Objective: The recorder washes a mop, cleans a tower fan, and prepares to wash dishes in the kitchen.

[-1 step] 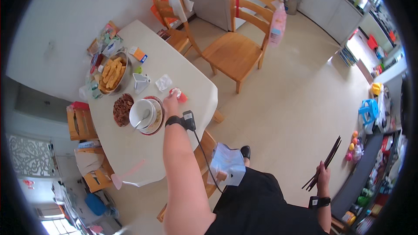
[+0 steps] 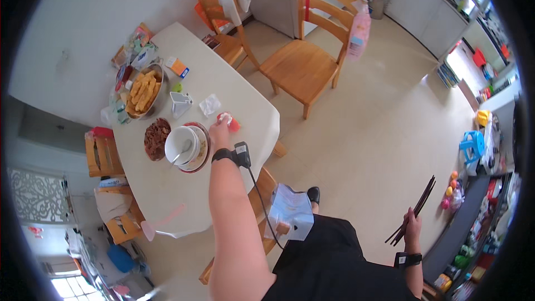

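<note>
My left hand reaches across the white table, by the right rim of a red-edged plate. Its fingers are closed at a small red and white crumpled piece, whose kind I cannot make out. White bowls are stacked on the plate, the top one with a spoon in it. Left of them sits a dish of dark reddish-brown food. Low at the right, away from the table, my right hand grips a bundle of dark chopsticks, held slanting above the floor.
A steel bowl of golden fried sticks, a small orange and white box and clear crumpled plastic are on the table. Wooden chairs surround it. A pale blue printed bag hangs by my lap. Shelves line the right.
</note>
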`<state>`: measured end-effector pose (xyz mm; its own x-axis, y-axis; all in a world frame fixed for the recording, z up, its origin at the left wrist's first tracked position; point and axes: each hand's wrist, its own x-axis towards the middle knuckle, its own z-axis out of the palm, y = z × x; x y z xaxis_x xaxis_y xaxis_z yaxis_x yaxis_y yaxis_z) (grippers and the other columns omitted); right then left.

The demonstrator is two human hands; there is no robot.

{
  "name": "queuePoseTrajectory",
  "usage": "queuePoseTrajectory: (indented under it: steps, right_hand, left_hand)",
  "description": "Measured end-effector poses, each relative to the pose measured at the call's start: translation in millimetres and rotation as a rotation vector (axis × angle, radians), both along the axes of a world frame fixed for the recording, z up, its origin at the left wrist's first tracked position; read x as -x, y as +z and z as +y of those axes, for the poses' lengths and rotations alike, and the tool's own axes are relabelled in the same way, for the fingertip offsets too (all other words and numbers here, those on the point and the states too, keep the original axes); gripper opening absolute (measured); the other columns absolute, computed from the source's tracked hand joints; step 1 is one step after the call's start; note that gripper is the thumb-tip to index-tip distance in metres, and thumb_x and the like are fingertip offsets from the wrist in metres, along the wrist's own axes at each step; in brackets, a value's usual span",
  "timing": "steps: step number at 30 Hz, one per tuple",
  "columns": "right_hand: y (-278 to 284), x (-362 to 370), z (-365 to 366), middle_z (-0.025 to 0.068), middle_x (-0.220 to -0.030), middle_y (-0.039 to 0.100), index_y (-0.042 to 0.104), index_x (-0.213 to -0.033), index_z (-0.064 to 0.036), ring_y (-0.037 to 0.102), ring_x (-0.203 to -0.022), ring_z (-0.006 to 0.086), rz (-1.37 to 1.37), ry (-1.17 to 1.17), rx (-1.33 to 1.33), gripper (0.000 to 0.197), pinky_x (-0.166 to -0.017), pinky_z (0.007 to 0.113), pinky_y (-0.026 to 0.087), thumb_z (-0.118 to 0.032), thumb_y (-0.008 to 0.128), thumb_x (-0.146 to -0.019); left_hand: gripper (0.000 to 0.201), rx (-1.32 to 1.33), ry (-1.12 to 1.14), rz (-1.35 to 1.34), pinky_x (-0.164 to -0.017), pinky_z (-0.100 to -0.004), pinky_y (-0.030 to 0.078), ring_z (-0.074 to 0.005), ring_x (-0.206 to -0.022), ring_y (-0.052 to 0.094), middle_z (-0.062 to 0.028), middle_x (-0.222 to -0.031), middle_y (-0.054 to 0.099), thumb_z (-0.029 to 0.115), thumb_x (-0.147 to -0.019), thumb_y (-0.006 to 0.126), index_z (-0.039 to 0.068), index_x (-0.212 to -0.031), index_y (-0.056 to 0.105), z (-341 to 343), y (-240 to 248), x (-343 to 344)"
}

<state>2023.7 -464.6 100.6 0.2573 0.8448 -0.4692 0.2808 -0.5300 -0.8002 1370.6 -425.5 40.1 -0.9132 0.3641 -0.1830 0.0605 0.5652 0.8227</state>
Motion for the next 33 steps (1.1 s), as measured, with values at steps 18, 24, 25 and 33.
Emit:
queuePoseTrajectory:
  steps: [18,24,25,33]
  right_hand:
    - [-4,28,169,-0.0041,-0.042,0.033,0.039,-0.053,-0.0130,0.031,-0.031,0.0071,0.026,0.319,0.044,0.038,-0.029,0.021,0.023,-0.033,0.050,-0.083]
    - [-2,37,182,-0.0036,-0.042,0.033,0.039,-0.054,-0.0127,0.031,-0.030,0.0072,0.012,0.348,0.097,0.037,-0.029,0.021,0.023,-0.034,0.050,-0.083]
    - [-3,39,182,-0.0035,-0.042,0.033,0.039,-0.055,-0.0126,0.031,-0.030,0.0072,0.011,0.327,0.110,0.037,-0.029,0.021,0.023,-0.034,0.050,-0.083]
    - [-4,57,190,-0.0035,-0.043,0.034,0.041,-0.056,-0.0117,0.031,-0.031,0.0072,-0.001,0.360,0.106,0.037,-0.030,0.021,0.023,-0.036,0.050,-0.083]
  left_hand:
    - [0.069,0.260,0.116,0.150,-0.080,-0.0350,0.044,-0.0284,-0.094,0.054,-0.0181,-0.102,0.054,0.035,-0.052,0.074,0.001,-0.107,0.049,11,-22,4]
    - [0.068,0.367,-0.003,0.126,-0.085,-0.0355,0.039,-0.0301,-0.099,0.046,-0.0192,-0.104,0.048,0.042,-0.052,0.073,0.001,-0.101,0.049,4,-14,12]
    - [0.068,0.371,0.002,0.120,-0.085,-0.0355,0.039,-0.0301,-0.099,0.046,-0.0192,-0.104,0.048,0.042,-0.052,0.073,0.001,-0.101,0.049,2,-16,12]
    - [0.077,0.411,-0.074,0.187,-0.084,-0.0356,0.041,-0.0312,-0.099,0.049,-0.0194,-0.108,0.047,0.043,-0.050,0.075,-0.002,-0.104,0.043,11,16,5]
